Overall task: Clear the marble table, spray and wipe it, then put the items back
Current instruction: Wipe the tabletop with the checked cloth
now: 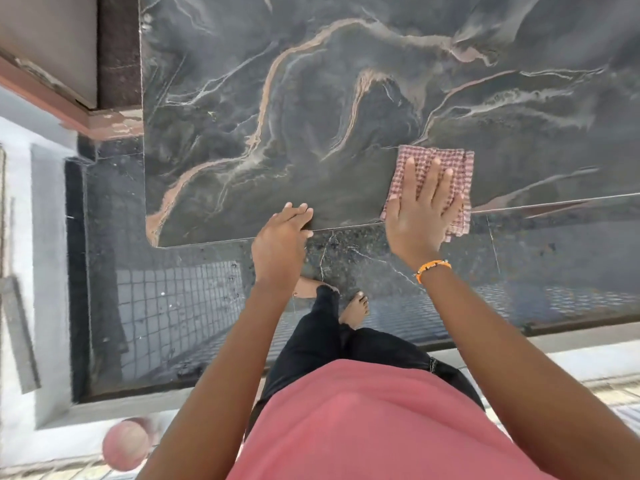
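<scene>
The dark marble table [311, 116] with tan and white veins fills the upper part of the head view; nothing but a cloth lies on it. A folded red-and-white checked cloth [450, 161] sits at the table's near edge, partly hanging over it. My right hand [420, 209] lies flat on the cloth with straight, spread fingers and presses it onto the marble. My left hand [280, 240] holds the near edge of the table, fingers on top and thumb along the rim. An orange bracelet is on my right wrist.
Below the table is a glossy dark stone floor [363, 258] where my bare feet stand. A wall and a reddish ledge [104, 123] run along the left side. A pink round object [126, 445] lies on the pale floor at lower left.
</scene>
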Action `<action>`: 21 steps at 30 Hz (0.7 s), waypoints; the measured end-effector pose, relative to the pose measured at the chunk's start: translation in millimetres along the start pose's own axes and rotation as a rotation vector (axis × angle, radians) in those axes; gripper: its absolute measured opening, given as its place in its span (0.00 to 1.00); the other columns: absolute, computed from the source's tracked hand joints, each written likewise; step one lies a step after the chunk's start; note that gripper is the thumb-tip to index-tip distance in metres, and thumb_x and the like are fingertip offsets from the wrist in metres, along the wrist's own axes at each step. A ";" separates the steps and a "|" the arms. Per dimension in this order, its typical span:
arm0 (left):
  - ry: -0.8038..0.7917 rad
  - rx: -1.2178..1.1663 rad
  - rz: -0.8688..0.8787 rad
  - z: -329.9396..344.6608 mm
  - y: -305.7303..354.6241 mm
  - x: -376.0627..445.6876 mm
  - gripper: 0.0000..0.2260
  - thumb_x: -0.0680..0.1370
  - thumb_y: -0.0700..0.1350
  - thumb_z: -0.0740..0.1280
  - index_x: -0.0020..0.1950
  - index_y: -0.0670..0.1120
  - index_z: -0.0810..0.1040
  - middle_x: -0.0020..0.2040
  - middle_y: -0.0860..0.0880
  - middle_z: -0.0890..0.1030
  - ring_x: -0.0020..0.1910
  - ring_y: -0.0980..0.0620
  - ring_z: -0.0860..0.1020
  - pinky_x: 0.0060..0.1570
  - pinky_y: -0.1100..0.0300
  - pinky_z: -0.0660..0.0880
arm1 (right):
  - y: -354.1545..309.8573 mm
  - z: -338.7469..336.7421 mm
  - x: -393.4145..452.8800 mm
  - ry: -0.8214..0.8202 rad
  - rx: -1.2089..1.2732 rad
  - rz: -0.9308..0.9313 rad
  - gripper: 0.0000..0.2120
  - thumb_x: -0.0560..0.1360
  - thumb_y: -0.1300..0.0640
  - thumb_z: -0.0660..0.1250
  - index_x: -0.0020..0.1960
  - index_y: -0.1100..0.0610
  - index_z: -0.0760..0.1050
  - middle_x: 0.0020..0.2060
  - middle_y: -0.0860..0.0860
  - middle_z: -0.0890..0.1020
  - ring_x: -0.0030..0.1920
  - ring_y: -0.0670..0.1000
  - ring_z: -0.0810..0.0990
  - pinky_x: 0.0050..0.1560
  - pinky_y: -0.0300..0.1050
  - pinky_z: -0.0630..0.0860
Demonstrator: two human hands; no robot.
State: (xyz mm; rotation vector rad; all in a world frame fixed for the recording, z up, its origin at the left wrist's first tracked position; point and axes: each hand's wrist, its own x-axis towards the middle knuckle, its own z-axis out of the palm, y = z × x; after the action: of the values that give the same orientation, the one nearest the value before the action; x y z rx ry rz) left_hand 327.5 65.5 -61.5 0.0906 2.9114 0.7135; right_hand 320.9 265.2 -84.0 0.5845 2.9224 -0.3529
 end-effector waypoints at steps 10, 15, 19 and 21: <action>0.187 -0.095 -0.231 -5.0 -18.5 -39.6 0.28 0.75 0.29 0.57 0.75 0.40 0.56 0.76 0.43 0.60 0.76 0.46 0.56 0.74 0.49 0.56 | -113.3 30.1 -36.7 -0.167 -0.082 -0.820 0.26 0.79 0.47 0.50 0.76 0.47 0.52 0.78 0.54 0.51 0.77 0.58 0.47 0.73 0.63 0.42; 0.134 -0.069 -0.173 -0.7 -13.0 -39.2 0.28 0.76 0.30 0.57 0.75 0.40 0.56 0.76 0.44 0.59 0.76 0.47 0.55 0.74 0.51 0.55 | -64.1 21.7 -25.4 -0.145 -0.125 -1.001 0.26 0.78 0.50 0.52 0.75 0.43 0.55 0.77 0.49 0.56 0.77 0.54 0.52 0.74 0.59 0.46; 0.012 -0.010 0.020 10.2 12.6 -21.5 0.25 0.78 0.36 0.61 0.74 0.40 0.59 0.75 0.45 0.62 0.76 0.46 0.56 0.74 0.56 0.48 | 4.8 4.5 -1.9 -0.085 -0.080 -0.844 0.26 0.76 0.50 0.52 0.75 0.42 0.56 0.76 0.49 0.59 0.76 0.54 0.56 0.74 0.59 0.49; -0.050 0.025 0.105 15.9 25.4 -12.0 0.26 0.78 0.38 0.62 0.74 0.41 0.59 0.75 0.46 0.61 0.76 0.48 0.55 0.73 0.59 0.46 | 37.3 -5.9 10.9 -0.062 -0.084 -0.726 0.26 0.77 0.50 0.51 0.74 0.41 0.56 0.76 0.48 0.60 0.76 0.54 0.57 0.73 0.58 0.50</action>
State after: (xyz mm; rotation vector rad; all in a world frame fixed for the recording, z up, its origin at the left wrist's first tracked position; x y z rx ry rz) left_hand 342.4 94.1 -62.2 0.2612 2.8857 0.6809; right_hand 325.1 304.1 -87.7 -0.5132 2.9596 -0.3037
